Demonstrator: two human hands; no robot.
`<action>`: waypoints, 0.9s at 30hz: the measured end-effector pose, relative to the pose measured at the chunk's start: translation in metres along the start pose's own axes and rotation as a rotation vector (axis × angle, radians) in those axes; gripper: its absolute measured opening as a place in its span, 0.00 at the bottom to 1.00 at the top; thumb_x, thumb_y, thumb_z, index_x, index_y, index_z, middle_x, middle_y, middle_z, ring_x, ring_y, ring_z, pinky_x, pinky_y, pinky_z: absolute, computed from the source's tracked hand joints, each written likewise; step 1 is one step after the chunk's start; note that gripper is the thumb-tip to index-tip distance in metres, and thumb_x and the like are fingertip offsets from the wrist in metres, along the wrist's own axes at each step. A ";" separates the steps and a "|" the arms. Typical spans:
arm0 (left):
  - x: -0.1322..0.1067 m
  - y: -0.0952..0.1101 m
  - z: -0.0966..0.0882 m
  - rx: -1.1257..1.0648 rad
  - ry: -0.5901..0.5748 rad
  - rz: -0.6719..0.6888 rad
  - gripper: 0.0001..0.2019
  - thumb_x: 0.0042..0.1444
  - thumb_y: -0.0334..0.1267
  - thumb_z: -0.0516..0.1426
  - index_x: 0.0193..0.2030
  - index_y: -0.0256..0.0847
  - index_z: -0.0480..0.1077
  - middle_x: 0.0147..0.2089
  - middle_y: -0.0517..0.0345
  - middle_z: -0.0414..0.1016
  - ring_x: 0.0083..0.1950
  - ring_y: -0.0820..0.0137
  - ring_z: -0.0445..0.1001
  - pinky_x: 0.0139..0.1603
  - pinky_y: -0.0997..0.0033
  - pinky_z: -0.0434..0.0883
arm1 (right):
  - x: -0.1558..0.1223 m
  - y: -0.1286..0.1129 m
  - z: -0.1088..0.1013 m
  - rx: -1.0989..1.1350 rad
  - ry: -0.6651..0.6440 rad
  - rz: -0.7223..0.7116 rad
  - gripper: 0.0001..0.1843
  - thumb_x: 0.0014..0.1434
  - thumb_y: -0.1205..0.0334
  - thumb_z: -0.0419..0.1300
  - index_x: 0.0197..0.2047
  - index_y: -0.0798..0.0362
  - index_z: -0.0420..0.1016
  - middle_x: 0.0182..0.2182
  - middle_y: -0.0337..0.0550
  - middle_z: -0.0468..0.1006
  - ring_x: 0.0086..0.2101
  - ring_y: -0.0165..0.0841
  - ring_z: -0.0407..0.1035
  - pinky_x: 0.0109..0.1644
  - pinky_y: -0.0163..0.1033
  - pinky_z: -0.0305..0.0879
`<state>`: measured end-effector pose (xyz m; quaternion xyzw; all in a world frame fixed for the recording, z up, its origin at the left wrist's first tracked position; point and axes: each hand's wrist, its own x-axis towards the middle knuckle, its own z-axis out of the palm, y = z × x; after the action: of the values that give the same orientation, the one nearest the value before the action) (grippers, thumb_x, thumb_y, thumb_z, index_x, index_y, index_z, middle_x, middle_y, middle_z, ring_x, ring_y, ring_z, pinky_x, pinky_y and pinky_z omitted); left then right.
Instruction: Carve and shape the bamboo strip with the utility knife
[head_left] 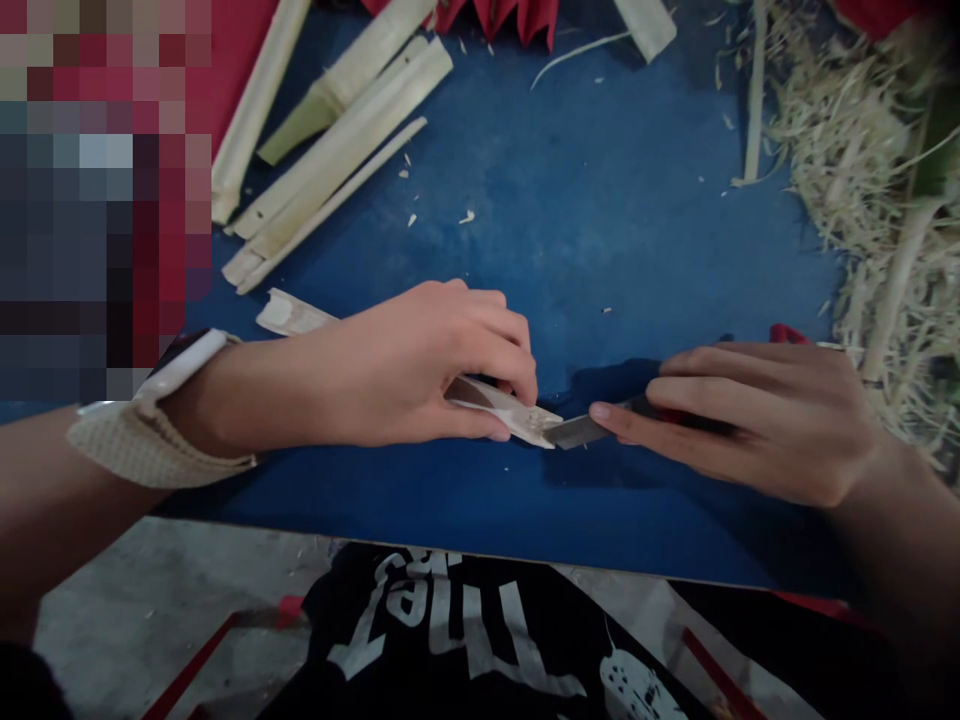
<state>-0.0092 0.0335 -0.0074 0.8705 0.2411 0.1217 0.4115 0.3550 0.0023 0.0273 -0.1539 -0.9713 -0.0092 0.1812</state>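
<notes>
My left hand (450, 360) is closed around a pale split stalk piece (517, 412), perhaps bamboo, and presses it down on the blue table (540, 230). One end of the piece shows behind my wrist, the other beyond my fingertips. In my right hand (757, 415) is a knife (579, 431), its handle mostly hidden by my fingers. My index finger lies along the flat blade. The blade's tip touches the right end of the piece, where the surface looks rough and cut.
Several pale stalk pieces (345, 165) lie at the upper left. A heap of thin shavings (855, 150) covers the right side, with a longer strip (754, 110) beside it. Small chips (466, 217) are scattered on the table. Red folded material (480, 18) shows at the far edge.
</notes>
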 end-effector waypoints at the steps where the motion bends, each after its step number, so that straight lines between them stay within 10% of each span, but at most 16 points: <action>1: 0.000 0.000 0.000 -0.001 0.000 0.000 0.05 0.79 0.48 0.70 0.54 0.59 0.92 0.53 0.63 0.96 0.53 0.59 0.86 0.69 0.53 0.71 | -0.001 -0.001 -0.001 -0.007 -0.011 -0.003 0.11 0.76 0.69 0.84 0.49 0.46 0.88 0.36 0.30 0.88 0.31 0.30 0.82 0.34 0.40 0.77; 9: 0.000 0.000 0.000 -0.019 0.023 0.020 0.06 0.80 0.47 0.70 0.54 0.58 0.92 0.52 0.63 0.96 0.51 0.61 0.85 0.66 0.55 0.71 | -0.009 -0.012 -0.004 -0.018 -0.005 0.087 0.16 0.76 0.66 0.84 0.61 0.43 0.92 0.39 0.31 0.90 0.32 0.32 0.80 0.35 0.43 0.77; 27: -0.001 -0.001 0.000 -0.060 0.008 0.020 0.06 0.82 0.47 0.69 0.54 0.56 0.91 0.54 0.64 0.95 0.54 0.62 0.85 0.64 0.56 0.67 | -0.010 -0.011 0.008 -0.099 0.056 -0.031 0.12 0.72 0.70 0.86 0.51 0.46 0.94 0.36 0.32 0.87 0.34 0.32 0.80 0.38 0.41 0.78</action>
<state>-0.0099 0.0336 -0.0081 0.8596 0.2304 0.1367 0.4351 0.3574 -0.0102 0.0169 -0.1473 -0.9664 -0.0645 0.2004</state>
